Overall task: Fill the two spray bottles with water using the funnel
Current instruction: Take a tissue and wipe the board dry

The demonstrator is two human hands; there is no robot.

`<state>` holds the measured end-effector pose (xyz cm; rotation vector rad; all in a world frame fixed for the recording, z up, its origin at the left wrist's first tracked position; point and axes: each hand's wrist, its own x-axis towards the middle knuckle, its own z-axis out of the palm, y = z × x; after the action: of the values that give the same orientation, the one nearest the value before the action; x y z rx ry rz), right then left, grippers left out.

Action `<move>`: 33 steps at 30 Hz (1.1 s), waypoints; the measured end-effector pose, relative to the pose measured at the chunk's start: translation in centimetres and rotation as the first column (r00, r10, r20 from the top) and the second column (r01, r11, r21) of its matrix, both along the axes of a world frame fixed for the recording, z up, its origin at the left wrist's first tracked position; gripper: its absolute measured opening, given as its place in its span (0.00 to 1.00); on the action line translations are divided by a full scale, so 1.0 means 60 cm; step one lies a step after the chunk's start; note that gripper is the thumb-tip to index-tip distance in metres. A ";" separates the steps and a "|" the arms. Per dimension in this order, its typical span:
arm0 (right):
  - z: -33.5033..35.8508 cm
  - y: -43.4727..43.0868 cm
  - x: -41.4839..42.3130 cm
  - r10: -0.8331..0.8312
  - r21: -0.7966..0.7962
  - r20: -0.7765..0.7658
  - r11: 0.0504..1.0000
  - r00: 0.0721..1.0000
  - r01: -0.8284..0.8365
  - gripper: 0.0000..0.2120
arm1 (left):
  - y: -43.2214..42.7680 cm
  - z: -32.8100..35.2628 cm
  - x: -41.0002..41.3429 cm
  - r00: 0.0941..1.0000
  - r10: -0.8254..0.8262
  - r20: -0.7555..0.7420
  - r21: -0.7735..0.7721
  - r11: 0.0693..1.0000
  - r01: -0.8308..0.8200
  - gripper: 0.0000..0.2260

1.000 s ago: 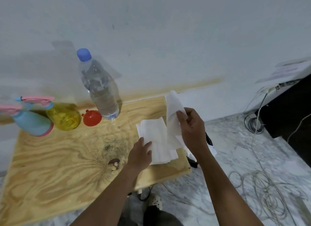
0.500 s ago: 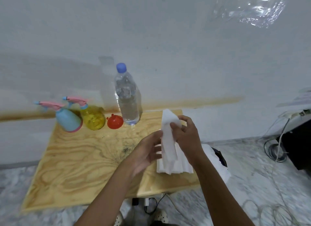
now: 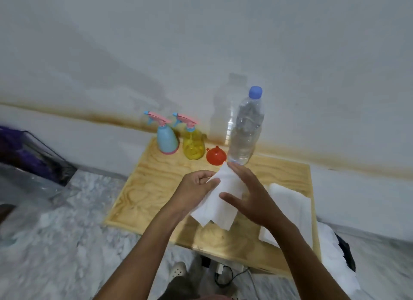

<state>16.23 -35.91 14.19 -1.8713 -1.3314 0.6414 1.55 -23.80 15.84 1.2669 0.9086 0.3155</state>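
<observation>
I look down on a pale plywood table (image 3: 156, 188) with swirling grain, set against a white wall (image 3: 201, 42) stained brown along its base. The floor (image 3: 55, 243) is grey-white marble.

Along the table's far edge stands a row of upright things. Tallest, at the right end, is a clear ribbed plastic water bottle (image 3: 245, 129) with a blue cap, its long axis vertical, leaning slightly in this wide view. Left of it sits a small red funnel (image 3: 215, 156), wide mouth down, spout up. Next comes a translucent yellow spray bottle (image 3: 194, 146), then an opaque blue spray bottle (image 3: 167, 139). Both are cone-shaped and upright, with pink trigger heads whose nozzles point left.

A stack of white paper towels (image 3: 292, 210) lies flat at the table's right.

My left hand (image 3: 196, 188) pinches a soft white paper sheet (image 3: 221, 203) that hangs above the table. My right hand (image 3: 252, 197) is spread, fingers extended against the sheet's right side.
</observation>
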 end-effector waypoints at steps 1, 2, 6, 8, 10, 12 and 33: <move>-0.001 0.016 -0.014 0.017 -0.004 0.000 1.000 1.000 -0.017 0.28 | 0.011 0.001 -0.014 1.000 -0.009 -0.001 -0.018 1.000 0.009 0.05; -0.004 0.033 -0.029 0.010 -0.001 0.001 1.000 1.000 -0.010 0.24 | 0.022 0.002 -0.028 1.000 -0.015 -0.005 -0.025 1.000 0.014 0.06; -0.029 0.101 -0.076 -0.070 0.039 -0.042 0.997 0.997 0.072 0.11 | 0.073 -0.007 -0.086 0.995 0.049 -0.089 0.018 0.999 -0.048 0.05; -0.043 0.135 -0.094 -0.087 0.033 -0.040 0.996 0.995 0.088 0.09 | 0.106 -0.021 -0.118 0.987 0.105 -0.121 0.045 0.994 -0.100 0.02; -0.061 0.171 -0.107 -0.094 -0.003 -0.019 0.996 0.995 0.094 0.10 | 0.141 -0.044 -0.149 0.975 0.161 -0.151 0.057 0.986 -0.154 0.03; -0.089 0.210 -0.117 -0.084 -0.055 0.021 0.995 0.996 0.085 0.11 | 0.176 -0.074 -0.178 0.955 0.219 -0.199 0.121 0.973 -0.198 0.08; -0.323 0.386 -0.218 0.212 -0.482 0.487 0.874 0.847 0.059 0.26 | 0.374 -0.315 -0.269 0.759 -0.073 -0.647 0.215 0.938 0.273 0.51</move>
<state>3.15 -12.72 -5.20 -2.5446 -1.7190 0.5509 -14.56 -1.37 -3.07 1.7809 1.3339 -0.1571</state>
